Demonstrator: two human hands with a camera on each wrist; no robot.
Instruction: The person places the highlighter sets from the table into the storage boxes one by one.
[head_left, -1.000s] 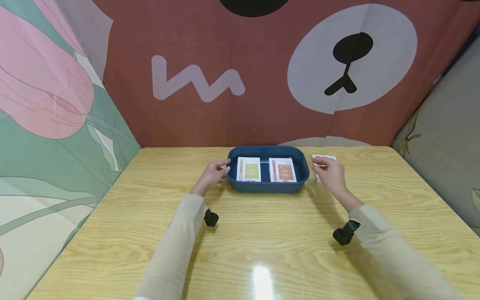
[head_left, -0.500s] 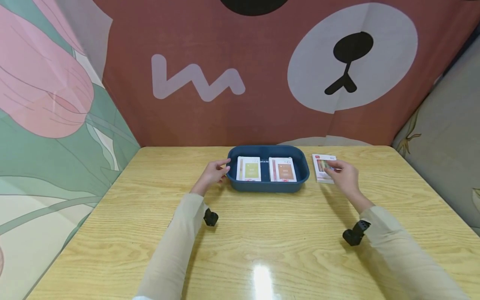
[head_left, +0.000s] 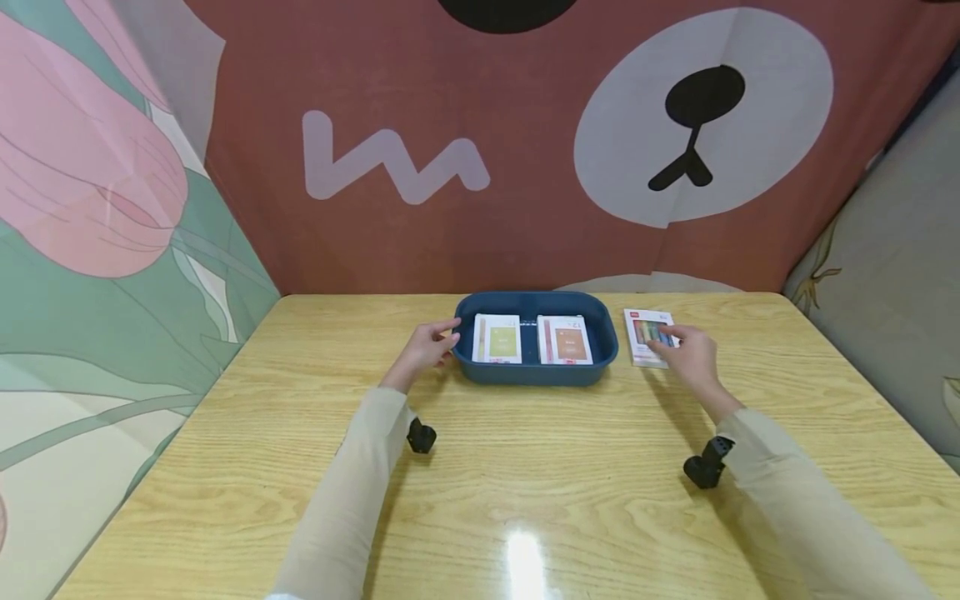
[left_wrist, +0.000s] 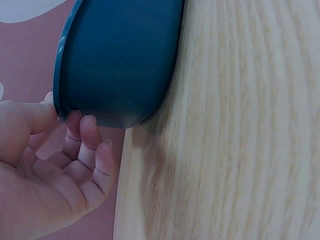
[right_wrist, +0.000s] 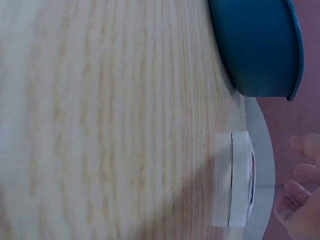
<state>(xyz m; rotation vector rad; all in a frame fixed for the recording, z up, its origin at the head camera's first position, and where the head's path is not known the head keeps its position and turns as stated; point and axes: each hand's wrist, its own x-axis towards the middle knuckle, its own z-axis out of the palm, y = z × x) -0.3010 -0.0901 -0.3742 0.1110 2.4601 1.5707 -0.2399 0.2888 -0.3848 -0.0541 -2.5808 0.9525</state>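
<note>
One blue bin (head_left: 534, 375), two white boxes (head_left: 480, 342) (head_left: 551, 329) showing inside it, one more white box (head_left: 637, 354) just right of it, your two hands (head_left: 422, 348) (head_left: 693, 358), one either side of it, two black wrist cameras (head_left: 422, 436) (head_left: 702, 472) nearer you than it, one table (head_left: 465, 508) under it.

Near your wood-grain desk (head_left: 480, 500)'s far edge stands a blue, rounded-rectangular plastic tray (head_left: 534, 375), your left hand (head_left: 422, 348) at its left end. In it, a white, green-panelled flat box (head_left: 504, 340) lies left of a white, orange-panelled flat box (head_left: 570, 342). Right of the tray, below your right hand (head_left: 693, 355), lies a white, picture-fronted flat box (head_left: 643, 329).
</note>
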